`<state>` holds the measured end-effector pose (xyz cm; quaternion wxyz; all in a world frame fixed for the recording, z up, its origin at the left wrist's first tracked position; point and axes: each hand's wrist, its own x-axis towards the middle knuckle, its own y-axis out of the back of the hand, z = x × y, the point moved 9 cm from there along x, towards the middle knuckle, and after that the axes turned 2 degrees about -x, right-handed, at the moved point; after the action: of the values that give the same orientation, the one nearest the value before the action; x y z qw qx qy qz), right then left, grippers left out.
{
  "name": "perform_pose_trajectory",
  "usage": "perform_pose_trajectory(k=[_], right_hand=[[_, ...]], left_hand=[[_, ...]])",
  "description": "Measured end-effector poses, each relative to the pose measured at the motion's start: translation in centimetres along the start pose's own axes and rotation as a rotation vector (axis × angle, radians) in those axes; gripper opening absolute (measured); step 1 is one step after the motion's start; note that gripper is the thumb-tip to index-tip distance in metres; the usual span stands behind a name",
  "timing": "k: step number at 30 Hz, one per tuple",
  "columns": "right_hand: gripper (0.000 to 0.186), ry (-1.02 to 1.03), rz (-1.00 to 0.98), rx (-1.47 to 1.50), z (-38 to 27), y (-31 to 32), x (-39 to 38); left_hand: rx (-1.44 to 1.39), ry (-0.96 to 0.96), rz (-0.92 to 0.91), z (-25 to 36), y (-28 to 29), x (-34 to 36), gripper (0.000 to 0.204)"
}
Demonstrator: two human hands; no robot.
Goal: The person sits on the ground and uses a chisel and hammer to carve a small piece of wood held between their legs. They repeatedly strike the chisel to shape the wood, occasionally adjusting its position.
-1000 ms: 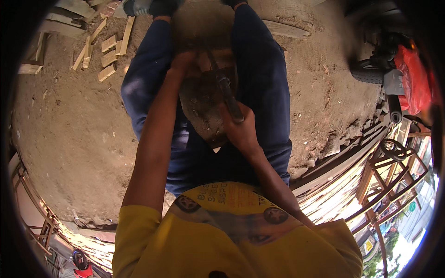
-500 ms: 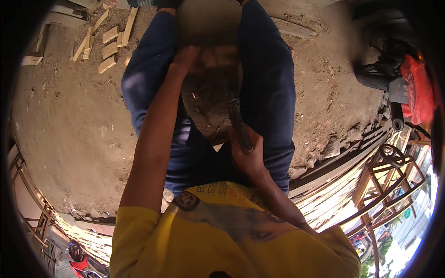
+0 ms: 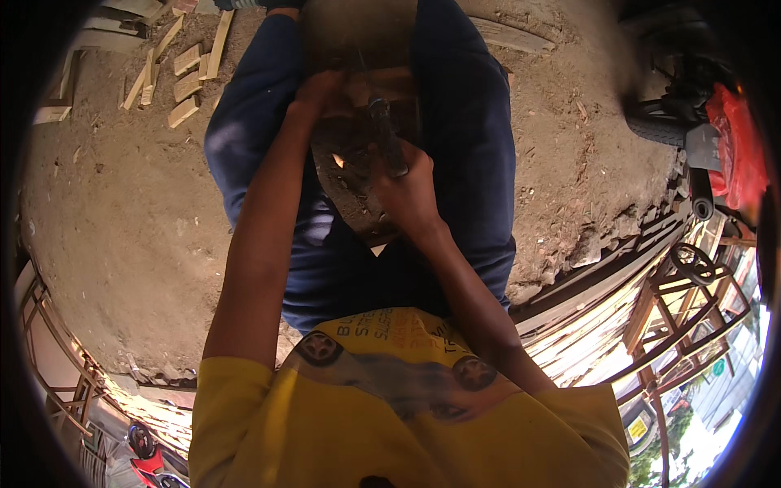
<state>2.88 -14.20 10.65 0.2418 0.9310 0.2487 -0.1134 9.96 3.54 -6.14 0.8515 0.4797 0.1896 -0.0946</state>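
My right hand (image 3: 400, 173) is closed round the dark handle of a long, thin tool (image 3: 382, 122), which looks like a saw and points away from me between my thighs. My left hand (image 3: 323, 88) grips a brown wood piece (image 3: 384, 85) at the far end of a dark, worn board (image 3: 350, 195); its fingertips are in shadow. The tool's thin front part lies over or against the wood piece; I cannot tell whether it is cutting into it.
Several pale wood offcuts (image 3: 185, 89) lie on the dirt floor (image 3: 122, 244) at upper left. A grey plank (image 3: 512, 37) is beyond my right leg. A black tyre (image 3: 651, 130), a red plastic bag (image 3: 728, 146), stacked timber (image 3: 569, 342) and a wooden frame (image 3: 675, 317) line the right side.
My right hand came back toward my body with the tool, then moved forward again, now farther from me than one second ago. My left hand has shifted slightly forward on the wood.
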Motion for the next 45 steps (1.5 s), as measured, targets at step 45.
perform_pose_trajectory(k=[45], right_hand=[[0.017,-0.064,0.074,0.075,1.9,1.7,-3.7]], left_hand=[[0.009,-0.060,0.101,0.9,0.8,-0.4,0.073]])
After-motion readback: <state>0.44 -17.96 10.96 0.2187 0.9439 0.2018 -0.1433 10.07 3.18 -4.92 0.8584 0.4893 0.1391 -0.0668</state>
